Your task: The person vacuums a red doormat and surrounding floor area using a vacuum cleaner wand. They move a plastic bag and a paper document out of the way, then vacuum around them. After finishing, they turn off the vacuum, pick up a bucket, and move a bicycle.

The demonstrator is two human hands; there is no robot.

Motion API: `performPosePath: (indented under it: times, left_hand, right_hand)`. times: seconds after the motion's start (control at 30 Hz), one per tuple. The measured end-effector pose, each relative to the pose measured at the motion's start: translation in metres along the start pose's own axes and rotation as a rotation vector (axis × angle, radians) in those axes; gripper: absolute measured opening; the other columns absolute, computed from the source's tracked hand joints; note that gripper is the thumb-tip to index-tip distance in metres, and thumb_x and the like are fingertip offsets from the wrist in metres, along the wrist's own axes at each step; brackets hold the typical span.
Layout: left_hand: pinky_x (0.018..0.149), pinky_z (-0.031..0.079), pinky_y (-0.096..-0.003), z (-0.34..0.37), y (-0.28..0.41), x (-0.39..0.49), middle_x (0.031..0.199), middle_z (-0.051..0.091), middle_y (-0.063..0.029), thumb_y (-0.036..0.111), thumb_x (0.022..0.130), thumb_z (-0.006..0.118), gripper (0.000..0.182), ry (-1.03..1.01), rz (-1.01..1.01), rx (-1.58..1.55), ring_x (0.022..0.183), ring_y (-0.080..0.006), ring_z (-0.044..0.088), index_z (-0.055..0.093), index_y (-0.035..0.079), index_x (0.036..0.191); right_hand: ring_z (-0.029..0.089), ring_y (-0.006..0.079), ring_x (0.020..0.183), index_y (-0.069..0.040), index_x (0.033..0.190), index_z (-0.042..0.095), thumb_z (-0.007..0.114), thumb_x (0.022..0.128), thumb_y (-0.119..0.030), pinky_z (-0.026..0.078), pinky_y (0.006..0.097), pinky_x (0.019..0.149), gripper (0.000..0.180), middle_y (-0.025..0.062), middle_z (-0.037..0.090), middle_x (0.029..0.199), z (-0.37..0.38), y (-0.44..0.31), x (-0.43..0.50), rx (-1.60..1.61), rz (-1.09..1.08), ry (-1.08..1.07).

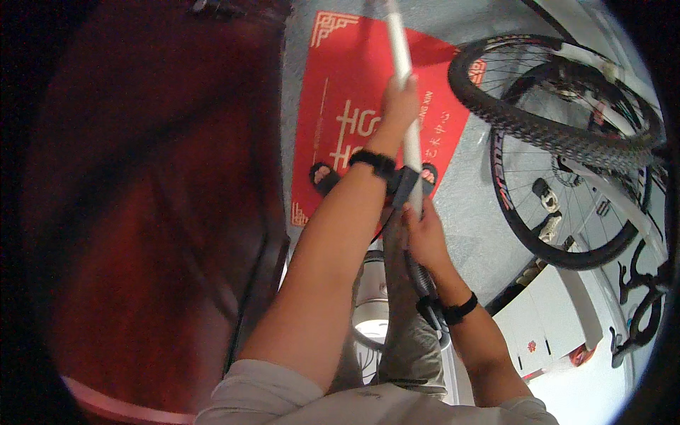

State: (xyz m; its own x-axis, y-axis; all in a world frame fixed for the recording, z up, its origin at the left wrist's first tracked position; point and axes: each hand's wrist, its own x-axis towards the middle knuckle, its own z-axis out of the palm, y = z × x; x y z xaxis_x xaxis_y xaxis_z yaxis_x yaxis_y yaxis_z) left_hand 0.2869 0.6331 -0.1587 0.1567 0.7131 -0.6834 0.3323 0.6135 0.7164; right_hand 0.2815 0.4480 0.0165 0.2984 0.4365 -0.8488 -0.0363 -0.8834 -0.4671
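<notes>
My left hand (pixel 401 103) grips the upper part of a white vacuum cleaner wand (pixel 412 143), which slants up to the top of the view. Lower down, my right hand (pixel 426 234) is closed around the same wand. Below it hangs a dark corrugated hose (pixel 419 276). The wand's far end is blurred and runs out of the picture. Beneath the wand lies a red floor mat (pixel 366 58) bearing writing. A round canister (pixel 372 292) stands behind my legs, partly hidden by them.
On the right, bicycle wheels with a knobby tyre (pixel 531 125) lean over the grey floor (pixel 467 207). A white cabinet (pixel 547 319) and shoes (pixel 547 196) are near them. A dark reddish-brown panel (pixel 175 239) fills the left side. My sandalled feet (pixel 323 178) stand on the mat.
</notes>
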Motion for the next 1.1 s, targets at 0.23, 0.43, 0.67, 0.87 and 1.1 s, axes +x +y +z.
performPosePath:
  times: [0.23, 0.43, 0.67, 0.87, 1.1]
  left_hand:
    - [0.036, 0.050, -0.0410, -0.028, -0.031, -0.043, 0.076, 0.061, -0.0156, 0.041, 0.100, 0.051, 0.048, -0.001, -0.398, 0.008, 0.044, -0.0286, 0.059, 0.046, 0.003, 0.129]
    - [0.036, 0.049, -0.0396, 0.020, -0.051, -0.046, 0.068, 0.054, -0.0096, 0.040, 0.100, 0.050, 0.041, -0.084, -0.352, 0.009, 0.042, -0.0246, 0.055, 0.046, 0.007, 0.124]
    - [0.034, 0.048, -0.0383, 0.061, -0.061, -0.065, 0.070, 0.055, -0.0097, 0.037, 0.101, 0.050, 0.039, -0.099, -0.387, 0.008, 0.042, -0.0231, 0.057, 0.046, 0.005, 0.121]
    - [0.038, 0.048, -0.0387, 0.122, -0.096, -0.086, 0.065, 0.054, -0.0071, 0.041, 0.099, 0.056, 0.039, -0.240, -0.362, 0.168, 0.046, -0.0198, 0.053, 0.051, 0.006, 0.115]
    - [0.032, 0.044, -0.0392, 0.202, -0.111, -0.212, 0.067, 0.056, -0.0101, 0.040, 0.100, 0.054, 0.035, -0.545, -0.487, 0.258, 0.038, -0.0241, 0.053, 0.050, 0.009, 0.116]
  right_hand:
    - [0.067, 0.0257, 0.062, 0.000, 0.128, 0.049, 0.056, 0.099, -0.031, 0.052, 0.0414, 0.059, 0.043, 0.0172, 0.064, 0.079, 0.005, 0.019, -0.030, 0.099, 0.153, -0.138]
    - [0.066, 0.0239, 0.060, 0.002, 0.129, 0.045, 0.057, 0.099, -0.029, 0.053, 0.0399, 0.055, 0.044, 0.0158, 0.064, 0.078, -0.009, 0.046, -0.028, 0.215, 0.207, -0.102]
    - [0.068, 0.0283, 0.062, 0.003, 0.126, 0.046, 0.056, 0.099, -0.028, 0.053, 0.0415, 0.058, 0.043, 0.0184, 0.066, 0.079, -0.051, 0.072, -0.027, 0.265, 0.233, -0.125]
    - [0.070, 0.0344, 0.072, 0.003, 0.123, 0.047, 0.054, 0.100, -0.027, 0.054, 0.0442, 0.064, 0.039, 0.0239, 0.068, 0.086, -0.057, 0.122, -0.043, 0.272, 0.193, 0.019]
    - [0.064, 0.0204, 0.070, 0.001, 0.123, 0.045, 0.051, 0.102, -0.024, 0.052, 0.0371, 0.061, 0.033, 0.0139, 0.063, 0.080, -0.086, 0.165, -0.133, 0.520, 0.400, 0.177]
